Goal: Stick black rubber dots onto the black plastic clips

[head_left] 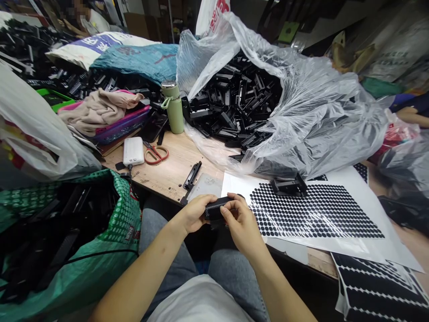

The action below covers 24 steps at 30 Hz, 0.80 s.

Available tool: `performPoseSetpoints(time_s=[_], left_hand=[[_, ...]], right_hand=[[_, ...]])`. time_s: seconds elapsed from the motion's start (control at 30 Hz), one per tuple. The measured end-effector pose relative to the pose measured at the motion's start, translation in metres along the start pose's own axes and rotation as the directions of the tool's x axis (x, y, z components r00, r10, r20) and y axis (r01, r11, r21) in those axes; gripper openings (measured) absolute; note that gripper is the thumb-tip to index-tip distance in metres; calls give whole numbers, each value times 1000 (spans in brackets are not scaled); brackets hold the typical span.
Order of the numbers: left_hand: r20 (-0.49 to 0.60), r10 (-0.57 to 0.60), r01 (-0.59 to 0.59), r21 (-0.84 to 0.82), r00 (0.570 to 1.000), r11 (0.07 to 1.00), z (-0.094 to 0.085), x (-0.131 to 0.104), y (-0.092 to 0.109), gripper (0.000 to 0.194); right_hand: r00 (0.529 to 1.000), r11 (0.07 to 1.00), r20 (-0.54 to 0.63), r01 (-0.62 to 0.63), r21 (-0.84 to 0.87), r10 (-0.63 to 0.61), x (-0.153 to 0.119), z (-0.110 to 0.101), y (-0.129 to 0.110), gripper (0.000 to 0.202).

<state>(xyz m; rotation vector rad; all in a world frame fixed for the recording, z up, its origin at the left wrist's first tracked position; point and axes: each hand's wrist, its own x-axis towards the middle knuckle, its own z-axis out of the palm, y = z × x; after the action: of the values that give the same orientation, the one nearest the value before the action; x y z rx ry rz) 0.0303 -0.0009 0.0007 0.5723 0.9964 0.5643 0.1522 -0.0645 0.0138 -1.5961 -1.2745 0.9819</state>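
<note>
A dark, ribbed black part is held between both hands above my lap, just off the table's front edge. My left hand grips its left end, thumb on top. At its right end, my right hand has thumb and fingers pressed together on it. A white sheet with rows of black round dots lies right of my hands, with a black part resting on it. Another slim black part lies on the table beyond my hands, beside a grey flat plate.
A clear plastic bag spills many black parts at the back. Further left are a green bottle, red scissors and a white power bank. A green bag of black parts stands at left; a person is behind.
</note>
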Motion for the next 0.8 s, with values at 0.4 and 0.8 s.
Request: performPoseSetpoints(time_s=[0.4, 0.8], left_hand=[[50, 15, -16, 19, 999, 1000, 1, -2, -2, 13], [34, 11, -10, -19, 999, 1000, 3, 1, -5, 11]], right_hand=[[997, 996, -69, 29, -87, -35, -5, 4, -1, 13], [996, 996, -77, 32, -82, -39, -8, 4, 5, 17]])
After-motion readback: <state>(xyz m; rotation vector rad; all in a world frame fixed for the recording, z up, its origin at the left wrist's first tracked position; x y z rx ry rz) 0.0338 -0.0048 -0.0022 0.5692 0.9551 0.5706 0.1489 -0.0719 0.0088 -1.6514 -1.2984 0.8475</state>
